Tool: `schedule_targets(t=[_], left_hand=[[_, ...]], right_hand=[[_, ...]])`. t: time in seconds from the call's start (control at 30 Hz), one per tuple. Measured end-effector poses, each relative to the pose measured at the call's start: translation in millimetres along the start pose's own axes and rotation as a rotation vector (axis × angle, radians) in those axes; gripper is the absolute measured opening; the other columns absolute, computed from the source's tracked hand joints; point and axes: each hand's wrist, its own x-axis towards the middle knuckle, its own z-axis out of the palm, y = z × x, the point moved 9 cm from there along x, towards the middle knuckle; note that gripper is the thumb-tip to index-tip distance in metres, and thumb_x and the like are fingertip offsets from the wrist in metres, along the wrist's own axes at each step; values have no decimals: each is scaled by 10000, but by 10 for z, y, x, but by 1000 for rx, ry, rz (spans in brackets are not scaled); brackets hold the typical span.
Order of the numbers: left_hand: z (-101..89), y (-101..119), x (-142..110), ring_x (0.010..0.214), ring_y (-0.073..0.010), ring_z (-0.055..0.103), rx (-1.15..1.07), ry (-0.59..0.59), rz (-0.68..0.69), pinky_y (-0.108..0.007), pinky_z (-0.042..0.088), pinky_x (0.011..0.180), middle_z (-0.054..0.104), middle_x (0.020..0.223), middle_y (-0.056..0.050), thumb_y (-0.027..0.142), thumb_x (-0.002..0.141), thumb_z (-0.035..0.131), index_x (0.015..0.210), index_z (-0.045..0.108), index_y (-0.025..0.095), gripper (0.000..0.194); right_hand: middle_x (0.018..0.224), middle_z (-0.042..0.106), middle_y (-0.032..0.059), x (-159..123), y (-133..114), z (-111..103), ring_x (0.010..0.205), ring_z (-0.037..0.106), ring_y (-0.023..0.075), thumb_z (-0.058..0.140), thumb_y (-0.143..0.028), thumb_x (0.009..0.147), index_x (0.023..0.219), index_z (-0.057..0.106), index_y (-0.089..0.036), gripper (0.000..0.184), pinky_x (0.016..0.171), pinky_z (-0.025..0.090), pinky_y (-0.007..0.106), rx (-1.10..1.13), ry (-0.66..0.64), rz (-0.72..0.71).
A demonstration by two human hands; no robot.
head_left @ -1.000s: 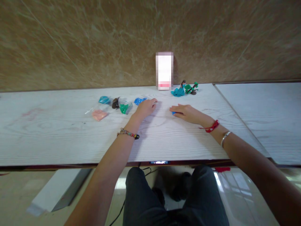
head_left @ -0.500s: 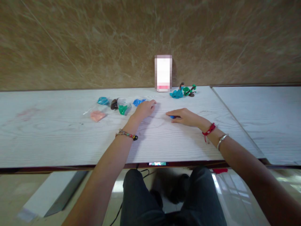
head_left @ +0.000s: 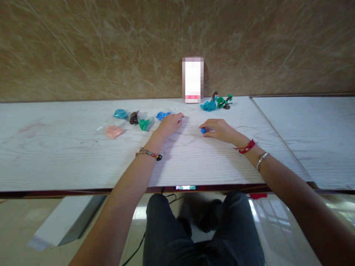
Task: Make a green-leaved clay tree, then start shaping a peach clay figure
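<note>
In the head view, I count two bare hands over one white wood-grain tabletop (head_left: 91,162). My right hand (head_left: 220,130) has thumb and fingers together on one blue ball (head_left: 203,130), small, smooth-looking and round, low at the tabletop. My left hand (head_left: 170,123) is loosely curled beside the blue packet (head_left: 163,116); its palm is hidden, so I can't tell whether it grips anything.

I count four more packets to the left: teal (head_left: 121,113), brown (head_left: 134,118), green (head_left: 144,124) and pink (head_left: 114,132). Near the wall (head_left: 111,48) are one teal-skirted figurine (head_left: 210,104), one small green-and-brown tree model (head_left: 225,101) and one upright phone (head_left: 192,79), its screen pixelated.
</note>
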Motion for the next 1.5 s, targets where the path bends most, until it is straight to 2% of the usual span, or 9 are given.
schedule_targets(t=[0.1,0.23,0.47,0.57,0.73,0.83,1.07,1.37,1.5], left_hand=[[0,-1,1,896,-184,582,-1,6,0,-281,428,774,641,1007,-90,225,839,355,1123,518,172,332],[1,-2,0,895,-179,584,-2,15,6,-274,428,771,641,1011,-85,222,842,347,1121,519,176,331],[-2,7,-6,903,-169,580,-19,17,31,-266,426,778,637,1034,-73,209,835,356,1106,532,174,326],[-68,13,-18,898,-173,578,-10,41,51,-273,424,778,645,999,-65,215,835,356,1048,567,180,302],[-365,-234,-94,902,-196,559,42,238,-149,-297,423,751,626,965,-72,229,856,304,982,577,190,303],[-440,-388,-158,918,-202,533,49,300,-259,-303,422,760,592,960,-87,218,858,289,961,573,179,305],[-378,-495,-199,991,-228,459,-11,305,-329,-317,448,732,477,1055,-101,245,839,345,979,571,190,271],[-358,-502,-197,976,-213,468,-24,295,-308,-310,434,813,501,1026,-99,227,823,360,965,596,171,281],[-372,-501,-210,983,-214,478,-26,289,-305,-312,423,844,509,1045,-110,202,816,358,981,597,157,294]], right_hand=[[881,679,44,12,81,-5,786,621,169,671,-200,639,920,662,-168,282,744,478,286,42,43,82],[878,681,42,5,189,31,771,630,159,689,-200,617,923,659,-153,311,745,490,275,123,36,184],[958,665,92,-11,154,24,852,615,175,683,-215,639,977,645,-110,356,799,471,286,113,-24,168],[953,662,94,-5,133,23,850,609,178,660,-224,670,975,647,-108,327,794,466,292,88,-17,137],[858,666,58,28,129,29,768,611,161,644,-203,676,876,672,-154,208,728,477,283,73,53,93],[886,664,63,36,127,2,816,609,171,640,-166,664,877,671,-156,215,757,473,291,76,127,67],[871,681,39,27,188,56,788,628,151,625,-172,672,872,681,-179,209,750,491,274,143,78,146],[874,686,56,43,169,48,792,631,159,640,-157,668,880,683,-151,216,763,488,285,132,47,167],[900,681,50,24,157,31,829,622,161,647,-176,669,985,656,-178,316,792,481,306,138,49,144]])
